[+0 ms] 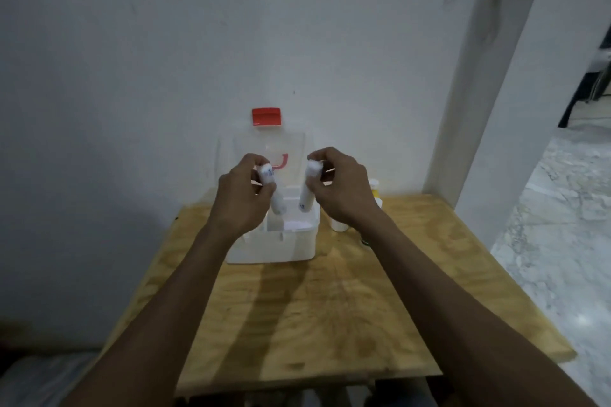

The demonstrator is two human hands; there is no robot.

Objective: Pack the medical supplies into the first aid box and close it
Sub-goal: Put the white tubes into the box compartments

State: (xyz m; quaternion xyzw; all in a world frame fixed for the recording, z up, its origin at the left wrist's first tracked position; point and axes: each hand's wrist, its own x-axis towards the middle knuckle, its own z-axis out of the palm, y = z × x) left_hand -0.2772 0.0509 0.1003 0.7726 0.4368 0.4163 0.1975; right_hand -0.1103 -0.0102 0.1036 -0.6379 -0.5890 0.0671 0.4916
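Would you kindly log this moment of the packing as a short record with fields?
left hand: holds a white roll, tilted, above the box
right hand: holds a second white roll, nearly upright, above the box
first aid box: white, open, on the wooden table
lid: clear, raised, with a red latch
beside the box: small containers, partly hidden behind the right hand

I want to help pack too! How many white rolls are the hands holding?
2. One white roll is in the left hand, the other roll in the right hand, both above the open first aid box. More may be hidden inside.
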